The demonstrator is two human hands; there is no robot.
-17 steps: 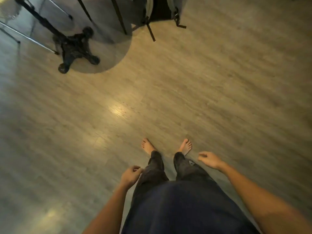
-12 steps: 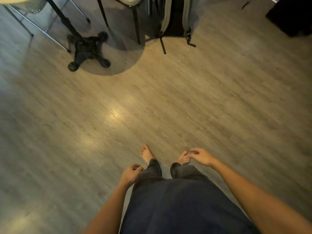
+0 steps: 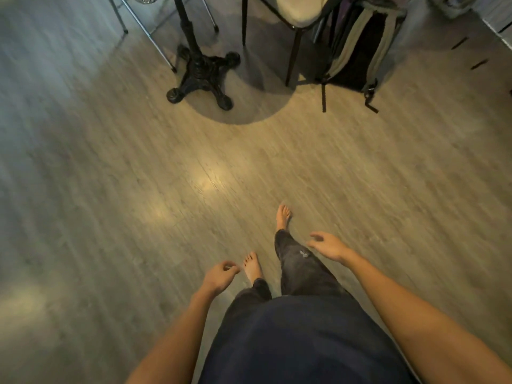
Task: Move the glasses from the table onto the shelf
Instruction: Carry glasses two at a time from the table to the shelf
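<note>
Stepping forward brought the table base (image 3: 202, 76) nearer. Left hand (image 3: 220, 275) loosely curled, right hand (image 3: 328, 246) open, both empty. I saw no glasses; tabletop lay ahead-left, out of frame.

No readable text, number or brand name shows anywhere. The only mark is a small pale emblem (image 3: 303, 253) on the dark trouser leg (image 3: 299, 261) at lower centre-right of the frame; it is too small and blurred to tell its shape or any letters. The backpack (image 3: 357, 45) at upper right bears no legible label.
</note>
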